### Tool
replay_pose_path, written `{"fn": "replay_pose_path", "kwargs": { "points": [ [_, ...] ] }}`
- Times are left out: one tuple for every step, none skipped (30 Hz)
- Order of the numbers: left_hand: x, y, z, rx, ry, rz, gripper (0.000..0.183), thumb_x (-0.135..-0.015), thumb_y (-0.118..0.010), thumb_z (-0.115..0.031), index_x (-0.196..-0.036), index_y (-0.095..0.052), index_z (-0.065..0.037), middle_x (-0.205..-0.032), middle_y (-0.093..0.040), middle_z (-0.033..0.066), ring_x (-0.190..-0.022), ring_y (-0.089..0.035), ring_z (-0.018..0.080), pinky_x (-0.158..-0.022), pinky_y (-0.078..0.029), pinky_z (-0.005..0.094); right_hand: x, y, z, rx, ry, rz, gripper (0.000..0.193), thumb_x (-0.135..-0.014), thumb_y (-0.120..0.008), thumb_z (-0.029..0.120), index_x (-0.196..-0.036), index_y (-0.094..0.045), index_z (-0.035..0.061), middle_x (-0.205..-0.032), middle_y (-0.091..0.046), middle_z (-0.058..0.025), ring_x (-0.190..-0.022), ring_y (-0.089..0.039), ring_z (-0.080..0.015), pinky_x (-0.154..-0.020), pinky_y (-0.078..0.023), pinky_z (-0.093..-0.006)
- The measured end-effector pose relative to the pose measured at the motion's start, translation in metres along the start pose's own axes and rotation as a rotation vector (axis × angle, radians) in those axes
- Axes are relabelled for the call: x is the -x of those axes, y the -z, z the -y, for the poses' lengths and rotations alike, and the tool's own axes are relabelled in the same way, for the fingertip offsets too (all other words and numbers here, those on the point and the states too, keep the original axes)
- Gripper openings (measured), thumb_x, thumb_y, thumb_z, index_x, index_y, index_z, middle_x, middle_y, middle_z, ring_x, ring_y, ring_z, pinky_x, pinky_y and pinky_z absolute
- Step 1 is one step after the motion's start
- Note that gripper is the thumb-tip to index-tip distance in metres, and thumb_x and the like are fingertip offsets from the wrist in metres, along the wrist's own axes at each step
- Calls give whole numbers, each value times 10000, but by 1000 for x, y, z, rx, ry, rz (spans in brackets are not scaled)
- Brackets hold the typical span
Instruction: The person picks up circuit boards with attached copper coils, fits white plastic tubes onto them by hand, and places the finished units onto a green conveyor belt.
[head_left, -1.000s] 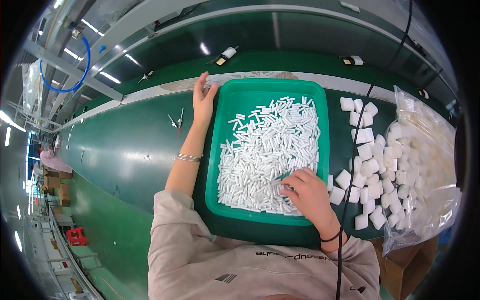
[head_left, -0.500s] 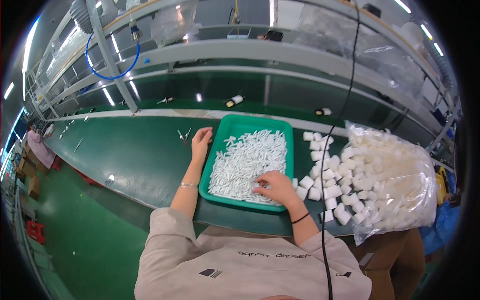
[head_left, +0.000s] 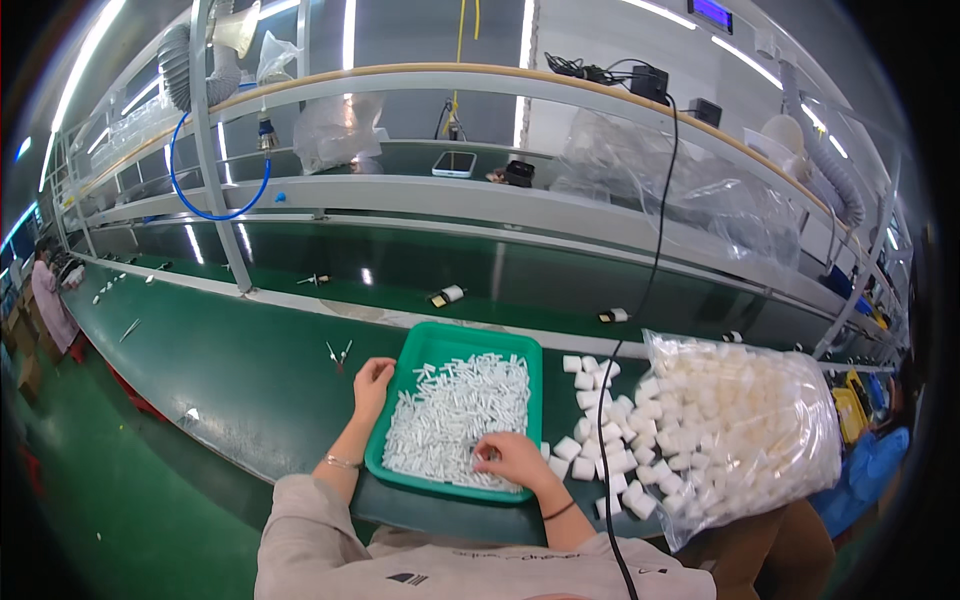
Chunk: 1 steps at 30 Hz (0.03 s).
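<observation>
A green plastic tray [head_left: 535, 395] lies on the workbench in front of me, with a heap of short white tube-like pieces [head_left: 450, 420] in it. Over the near right part of the heap is my right hand [head_left: 512, 460], its thumb and forefinger curled into a pinch; whatever is between the tips is too small to make out. My left hand [head_left: 373, 380] is beside the tray's far left rim, fingers bent together. Anything inside its fingers is hidden. To the right of the tray lie many white foam-like blocks [head_left: 618, 460], spilling from a clear plastic bag [head_left: 770, 430].
Slim metal tools [head_left: 340, 355] lie left of the tray. Behind runs a green strip with a few white-and-dark parts [head_left: 447, 296] on it. A shelf rail [head_left: 400, 200] crosses above, holding a phone [head_left: 455, 164]. A black cable [head_left: 655, 240] hangs down across the view.
The view has tilted up, so the bench appears lower and more of the shelf shows. My left hand's fingers have drawn closer together. My right hand stays over the heap, still pinching.
</observation>
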<state>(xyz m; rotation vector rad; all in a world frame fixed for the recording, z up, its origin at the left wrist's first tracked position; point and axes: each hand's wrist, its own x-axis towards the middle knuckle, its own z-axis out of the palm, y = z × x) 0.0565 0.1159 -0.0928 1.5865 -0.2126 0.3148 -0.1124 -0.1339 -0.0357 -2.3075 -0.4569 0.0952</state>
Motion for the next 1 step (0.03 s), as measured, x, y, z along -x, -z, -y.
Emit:
{"fn": "replay_pose_path", "kwargs": {
  "points": [
    [-2,-1,-1,-69,6,13,100,-788,-562,-78,-869,-610,-44,-780,-594,18,-727,-540,81,-694,-419,203,-3,4,0,-32,-62,37,313,-606,-715,296,-804,-579,96,-756,-601,-48,-744,-576,-182,-641,-448,-303]
  ]
}}
